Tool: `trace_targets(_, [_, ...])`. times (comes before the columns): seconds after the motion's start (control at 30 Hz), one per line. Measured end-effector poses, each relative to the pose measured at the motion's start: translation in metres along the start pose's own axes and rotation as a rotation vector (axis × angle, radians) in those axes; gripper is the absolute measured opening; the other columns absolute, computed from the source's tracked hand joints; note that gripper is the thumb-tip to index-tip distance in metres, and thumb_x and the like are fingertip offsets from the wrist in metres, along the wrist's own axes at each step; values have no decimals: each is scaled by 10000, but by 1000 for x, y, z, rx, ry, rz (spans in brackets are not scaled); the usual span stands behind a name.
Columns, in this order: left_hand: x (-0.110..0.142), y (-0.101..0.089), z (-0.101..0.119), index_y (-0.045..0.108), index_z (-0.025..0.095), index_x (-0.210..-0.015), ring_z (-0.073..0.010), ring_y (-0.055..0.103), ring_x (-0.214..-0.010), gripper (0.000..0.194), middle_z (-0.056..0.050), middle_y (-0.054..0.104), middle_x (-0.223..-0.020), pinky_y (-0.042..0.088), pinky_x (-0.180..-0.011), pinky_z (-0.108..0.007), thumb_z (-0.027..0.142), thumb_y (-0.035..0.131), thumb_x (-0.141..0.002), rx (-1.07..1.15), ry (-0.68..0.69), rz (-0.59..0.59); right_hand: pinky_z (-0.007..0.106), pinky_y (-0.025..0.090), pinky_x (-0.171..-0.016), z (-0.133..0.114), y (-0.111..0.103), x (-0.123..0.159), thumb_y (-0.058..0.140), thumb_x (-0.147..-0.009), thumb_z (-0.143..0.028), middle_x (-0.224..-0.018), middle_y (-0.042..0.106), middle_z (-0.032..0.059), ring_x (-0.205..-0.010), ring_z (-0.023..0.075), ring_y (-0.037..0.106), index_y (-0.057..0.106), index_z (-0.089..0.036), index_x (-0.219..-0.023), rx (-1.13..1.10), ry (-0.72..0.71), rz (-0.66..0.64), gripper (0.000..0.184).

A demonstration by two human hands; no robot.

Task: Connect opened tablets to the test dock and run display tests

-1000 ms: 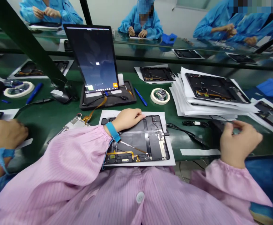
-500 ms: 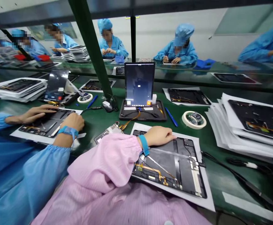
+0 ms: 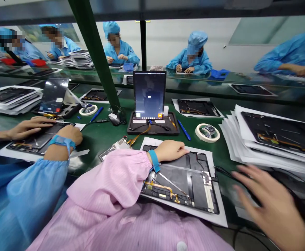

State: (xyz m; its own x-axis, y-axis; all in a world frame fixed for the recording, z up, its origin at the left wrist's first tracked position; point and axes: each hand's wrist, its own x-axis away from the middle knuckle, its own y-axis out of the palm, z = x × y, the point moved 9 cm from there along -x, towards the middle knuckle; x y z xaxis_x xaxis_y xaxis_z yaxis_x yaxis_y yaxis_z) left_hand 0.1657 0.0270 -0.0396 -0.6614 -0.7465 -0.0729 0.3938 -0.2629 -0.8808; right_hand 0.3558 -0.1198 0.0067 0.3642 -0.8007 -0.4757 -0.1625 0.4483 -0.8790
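My left hand (image 3: 170, 151), in a pink sleeve with a blue wristband, rests at the upper edge of an opened tablet housing (image 3: 198, 188). Its fingers are bent together against that edge; their tips are partly hidden. The black housing lies tilted on a white sheet (image 3: 220, 209), showing orange flex cables and a small board at its right side. A black cable (image 3: 222, 169) meets that side. My right hand (image 3: 270, 202), slightly blurred, hovers over the cable with fingers spread, apparently holding nothing.
Behind the housing, a lit tablet screen (image 3: 149, 94) stands in a black tray (image 3: 131, 128). A blue pen (image 3: 184, 130), a tape roll (image 3: 207, 133) and a stack of housings on paper (image 3: 236, 139) surround it. At left, a co-worker's hands (image 3: 68, 136) work on another housing.
My right hand has come in from the right edge over the cable, fingers spread. My left hand keeps its place on the housing. The whole view has shifted slightly.
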Motion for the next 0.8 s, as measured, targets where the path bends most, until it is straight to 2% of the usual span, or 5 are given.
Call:
trace_targets(0.17, [1,0,2,618,217,-821,-193,623,-751,394,-33,685,-802,381,-608,-275,536,404,-909,-13,-2,-1,533,431,-943,-62,25,-41,431,-858,-170,-992,640,87,-982,274,597,609,-206,-897,-53,-241,-169,187])
trace_targets(0.37, [2,-2,3,613,216,-812,-191,619,-724,380,-30,685,-788,369,-597,-273,519,407,-912,-23,15,33,474,465,-969,-45,43,-48,450,-855,-109,-1023,621,83,-1188,269,494,609,-207,-825,-288,-269,-398,189])
trace_targets(0.57, [2,-6,8,607,206,-761,-197,600,-728,325,-42,674,-785,387,-621,-290,477,477,-885,10,21,77,524,392,-1040,-16,32,-53,607,-846,-375,-1420,417,94,-1357,325,309,620,-223,-914,-320,-135,-524,167])
trace_targets(0.7, [13,-62,10,599,189,-771,-213,567,-858,257,-64,660,-846,414,-753,-317,371,470,-899,-69,-7,377,431,432,-996,-18,37,-113,525,-894,-380,-1317,521,107,-1195,261,512,562,-213,-1134,-403,-52,-464,295])
trace_targets(0.8, [38,-124,-28,604,183,-832,-222,545,-928,288,-77,655,-904,404,-853,-348,353,394,-932,-98,-190,690,396,472,-870,-15,72,-164,438,-906,-221,-1057,650,112,-959,249,619,593,-165,-1059,-252,97,-394,225])
